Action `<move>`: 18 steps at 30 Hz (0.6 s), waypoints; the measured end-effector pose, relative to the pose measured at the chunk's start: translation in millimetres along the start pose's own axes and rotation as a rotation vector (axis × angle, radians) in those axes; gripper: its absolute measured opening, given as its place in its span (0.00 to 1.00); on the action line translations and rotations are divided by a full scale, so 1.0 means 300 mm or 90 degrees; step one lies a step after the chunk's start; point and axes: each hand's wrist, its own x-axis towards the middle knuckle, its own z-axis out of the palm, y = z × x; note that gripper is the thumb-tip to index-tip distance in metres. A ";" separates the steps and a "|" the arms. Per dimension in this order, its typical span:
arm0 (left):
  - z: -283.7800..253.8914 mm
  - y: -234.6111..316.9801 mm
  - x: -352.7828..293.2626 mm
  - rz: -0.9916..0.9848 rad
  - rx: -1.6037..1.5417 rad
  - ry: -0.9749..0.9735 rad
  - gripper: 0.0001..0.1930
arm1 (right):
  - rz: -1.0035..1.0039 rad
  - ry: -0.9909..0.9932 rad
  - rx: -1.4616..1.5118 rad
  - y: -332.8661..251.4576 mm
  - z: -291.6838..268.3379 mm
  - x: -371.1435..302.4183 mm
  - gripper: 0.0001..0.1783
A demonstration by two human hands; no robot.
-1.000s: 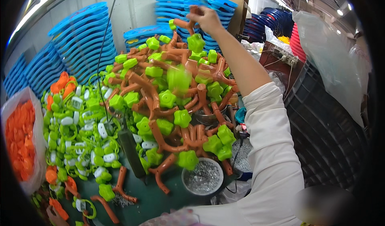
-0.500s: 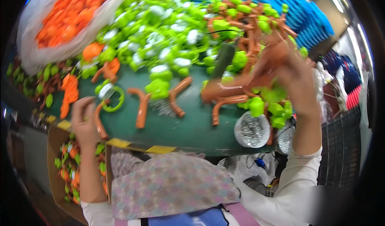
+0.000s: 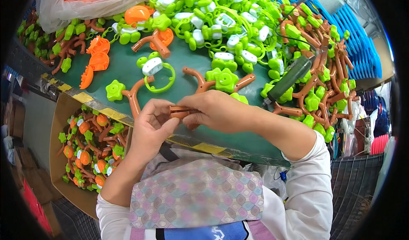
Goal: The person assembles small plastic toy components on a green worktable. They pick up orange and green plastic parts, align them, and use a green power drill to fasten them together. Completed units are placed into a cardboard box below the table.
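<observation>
Both hands meet at the table's near edge around a brown plastic branch-shaped piece (image 3: pixel 179 111). My left hand (image 3: pixel 150 127) pinches its left end between thumb and fingers. My right hand (image 3: pixel 211 111) closes on the other end and hides much of it. Beyond my left hand lies a forked brown branch (image 3: pixel 134 96) with a green star-shaped piece (image 3: pixel 115 90) at its tip. A green ring with a white part (image 3: pixel 159 79) rests beside it. Farther from my right hand, another green star-shaped piece (image 3: pixel 226 80) sits between brown branches (image 3: pixel 197 79).
A dark green cylindrical tool with a cable (image 3: pixel 290 79) leans at the right pile of brown and green parts (image 3: pixel 326 95). Green and white parts (image 3: pixel 226 24) heap at the back. Orange pieces (image 3: pixel 99 52) lie left. A cardboard box (image 3: pixel 58 163) of assembled pieces stands below the table.
My right hand has come from the right-hand pile to my left hand, which has moved right. Both now grip the brown branch piece. The view has shifted.
</observation>
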 end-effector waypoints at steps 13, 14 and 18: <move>-0.045 -0.098 0.088 -0.005 0.276 -0.077 0.31 | 0.034 0.083 -0.145 0.004 -0.081 -0.024 0.14; -0.025 -0.128 0.112 0.073 0.441 -0.078 0.32 | 0.092 0.092 -0.151 -0.019 -0.134 -0.055 0.15; 0.061 -0.244 0.171 0.190 0.747 -0.068 0.31 | 0.029 -0.025 -0.013 -0.050 -0.178 -0.149 0.19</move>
